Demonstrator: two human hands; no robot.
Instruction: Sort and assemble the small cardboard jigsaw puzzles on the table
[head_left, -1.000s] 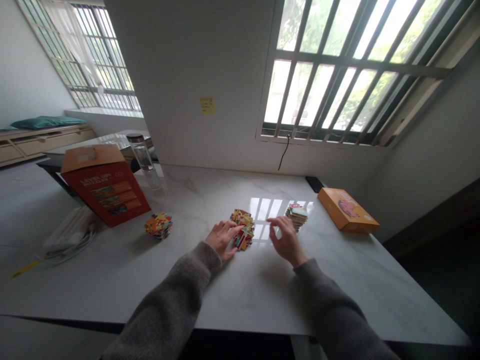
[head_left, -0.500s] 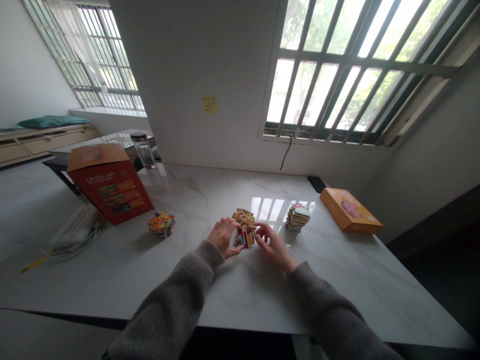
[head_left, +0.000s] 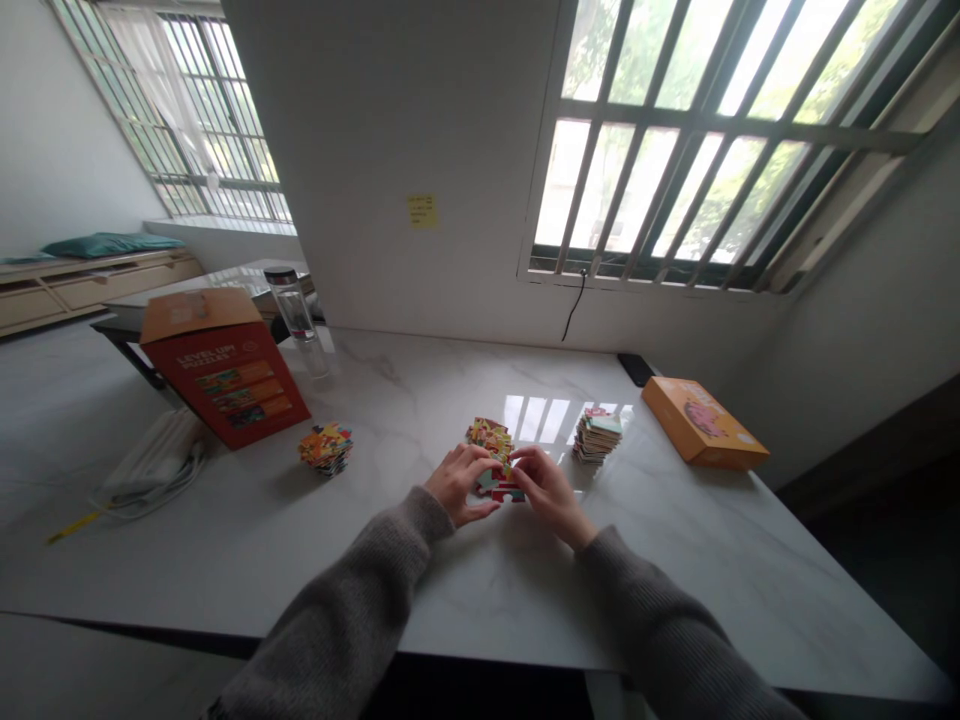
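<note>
A pile of colourful jigsaw puzzle pieces (head_left: pixel 489 434) sits on the table in front of me, between my hands. My left hand (head_left: pixel 459 484) curves around the near left side of the pile, index finger and thumb gripping puzzle pieces there. My right hand (head_left: pixel 551 494) pinches a small puzzle piece with a yellow part at the pile's right side; the fingertips hide most of it. Red and pale green puzzle pieces (head_left: pixel 508 493) show below the fingers. To the right stands a taller, neat stack of puzzle pieces (head_left: pixel 598 436). Another colourful stack (head_left: pixel 326 447) is at the left.
A red puzzle box (head_left: pixel 229 375) stands at the left, with a glass bottle (head_left: pixel 294 308) behind it. A white power strip with its cable (head_left: pixel 154 465) lies nearby. On the right are an orange box (head_left: pixel 703 422) and a black phone (head_left: pixel 635 369).
My left hand has shifted slightly right over the puzzle pieces. My right fingers have closed into a pinch at the pile, and the near pieces now lie differently under the hands.
</note>
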